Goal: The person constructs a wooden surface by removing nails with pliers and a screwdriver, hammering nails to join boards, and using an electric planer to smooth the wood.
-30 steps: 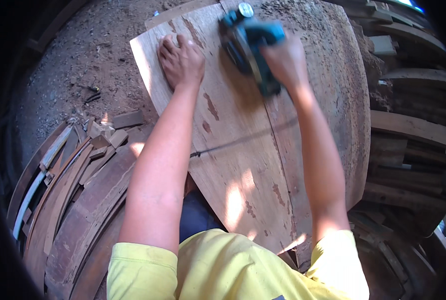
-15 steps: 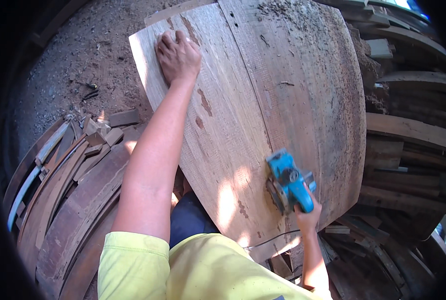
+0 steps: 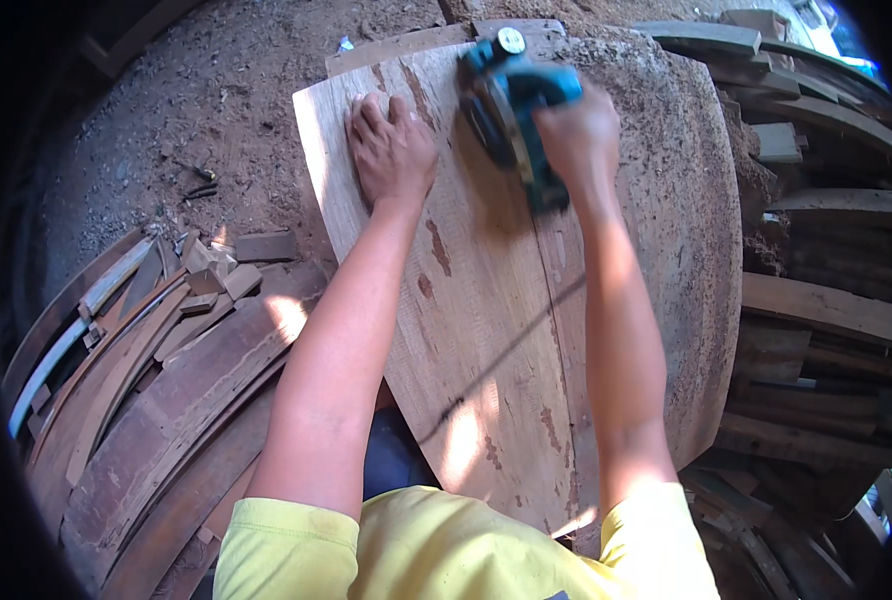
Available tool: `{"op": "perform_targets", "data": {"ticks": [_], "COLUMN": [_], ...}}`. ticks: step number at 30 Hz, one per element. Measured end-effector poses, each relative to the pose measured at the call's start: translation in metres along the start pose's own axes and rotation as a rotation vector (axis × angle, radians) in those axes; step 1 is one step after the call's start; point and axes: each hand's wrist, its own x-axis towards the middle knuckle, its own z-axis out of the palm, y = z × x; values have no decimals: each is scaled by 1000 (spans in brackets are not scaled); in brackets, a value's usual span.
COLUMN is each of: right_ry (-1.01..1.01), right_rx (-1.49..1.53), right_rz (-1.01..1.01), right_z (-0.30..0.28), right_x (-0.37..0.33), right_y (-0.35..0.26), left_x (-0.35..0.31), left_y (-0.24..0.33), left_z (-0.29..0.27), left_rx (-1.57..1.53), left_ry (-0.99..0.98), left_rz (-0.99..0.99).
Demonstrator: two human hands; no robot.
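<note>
A wide wooden board (image 3: pixel 476 340) lies in front of me, with a seam along its length, dark brown patches and shavings over its right part. My left hand (image 3: pixel 394 150) rests on the far left of the board, its fingers bent and slightly apart, gripping nothing. Held by its handle in my right hand (image 3: pixel 581 140) is a teal electric planer (image 3: pixel 514 125), at the board's far end near the seam. Motion blurs both planer and right hand. The planer's dark cord (image 3: pixel 506 350) runs across the board toward my body.
Stacked planks (image 3: pixel 826 305) fill the right side. More boards (image 3: pixel 176 440) and small wood offcuts (image 3: pixel 216 270) lie at the left. Dark-handled tools (image 3: pixel 201 188) lie on the dusty ground beyond them. Sunlight patches fall on the board's near part.
My right hand has carried the planer from the board's near right to its far end. The cord now stretches over the board. My left hand stays at the same place on the board.
</note>
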Motion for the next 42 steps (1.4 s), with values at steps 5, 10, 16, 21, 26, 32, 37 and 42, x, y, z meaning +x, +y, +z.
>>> {"op": "perform_targets", "data": {"ticks": [5, 10, 16, 21, 26, 32, 37, 42], "right_ry": [-70, 68, -37, -95, -85, -35, 14, 69], "right_rx": [30, -29, 29, 34, 27, 38, -2, -108], "right_rz": [147, 8, 41, 335, 446, 214, 90, 26], "right_z": [16, 27, -59, -154, -184, -111, -34, 5], "right_x": [91, 87, -135, -322, -384, -215, -15, 123], "right_y": [-60, 2, 76, 125, 154, 118, 51, 22], "left_x": [2, 5, 3, 3, 4, 4, 3, 4], "left_y": [6, 20, 8, 9, 10, 10, 5, 15], "left_z": [-3, -4, -7, -8, -5, -10, -7, -8], "left_rx": [23, 107, 116, 125, 137, 78, 104, 54], "left_ry": [-61, -86, -66, -63, -41, -100, 9, -20], "left_rz": [-16, 26, 14, 29, 69, 15, 62, 48]}}
